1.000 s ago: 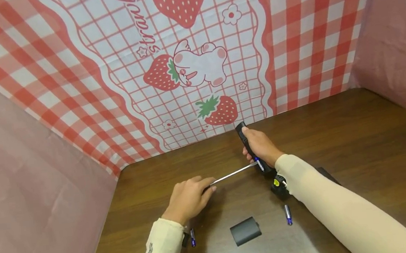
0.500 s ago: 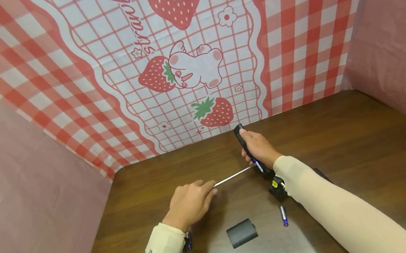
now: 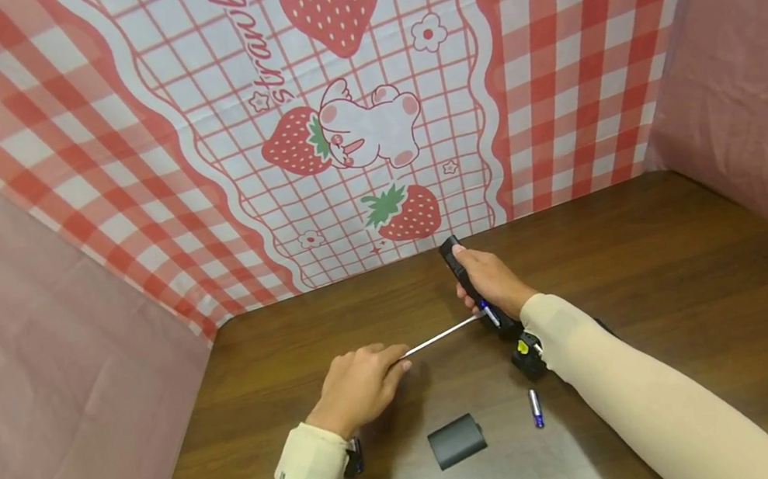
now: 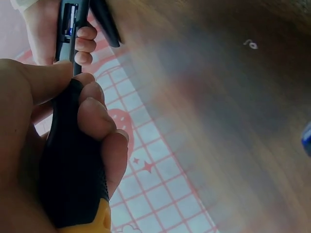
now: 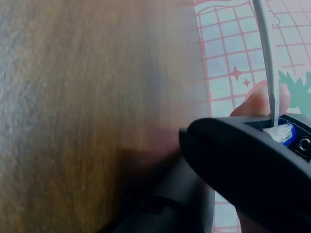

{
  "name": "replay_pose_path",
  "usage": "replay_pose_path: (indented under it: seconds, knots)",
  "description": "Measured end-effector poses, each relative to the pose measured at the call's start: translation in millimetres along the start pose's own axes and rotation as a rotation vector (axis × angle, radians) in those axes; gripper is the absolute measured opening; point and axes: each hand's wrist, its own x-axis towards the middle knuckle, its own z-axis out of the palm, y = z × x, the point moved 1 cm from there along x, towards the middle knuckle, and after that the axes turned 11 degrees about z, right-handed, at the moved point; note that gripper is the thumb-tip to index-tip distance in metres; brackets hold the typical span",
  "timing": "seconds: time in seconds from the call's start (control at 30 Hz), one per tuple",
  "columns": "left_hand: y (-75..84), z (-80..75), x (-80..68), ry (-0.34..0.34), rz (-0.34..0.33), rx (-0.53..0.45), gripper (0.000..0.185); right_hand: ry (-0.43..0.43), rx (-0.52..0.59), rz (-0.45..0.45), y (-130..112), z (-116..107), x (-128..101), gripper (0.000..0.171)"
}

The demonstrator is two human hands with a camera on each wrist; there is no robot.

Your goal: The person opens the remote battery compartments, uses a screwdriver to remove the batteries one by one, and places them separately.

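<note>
My left hand grips a screwdriver by its black and yellow handle, thumb and fingers wrapped round it. Its thin metal shaft slants up to the right. My right hand holds what looks like a black game controller on edge, its open battery bay facing the left hand. In the bay lies a blue and silver battery; the screwdriver's tip is right at it. The controller's rounded grip fills the front of the right wrist view and hides part of the right hand.
A black battery cover lies on the wooden table before me. Right of it is a loose battery; another battery shows partly beside my left wrist. A strawberry-patterned cloth stands behind the table, with pink cloth at the sides.
The head view has shifted slightly, so things on the table sit a little further left. Both hands keep their holds, and the screwdriver tip stays at the battery bay.
</note>
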Motion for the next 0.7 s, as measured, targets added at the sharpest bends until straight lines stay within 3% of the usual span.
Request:
replay_pose_path:
  seconds: [0.23, 0.47, 0.7]
  knots:
    - [-0.6, 5.1, -3.8, 0.073, 0.029, 0.079, 0.022, 0.024, -0.010, -0.016, 2.2, 2.8, -0.4, 0.061]
    - [2.2, 8.4, -3.5, 0.045, 0.044, 0.065, 0.025, 0.052, -0.008, -0.006, 2.3, 0.1, -0.3, 0.062]
    - [-0.5, 9.7, -4.0, 0.098, 0.037, 0.077, 0.024, 0.009, 0.000, -0.011, 3.6, -1.0, 1.1, 0.066]
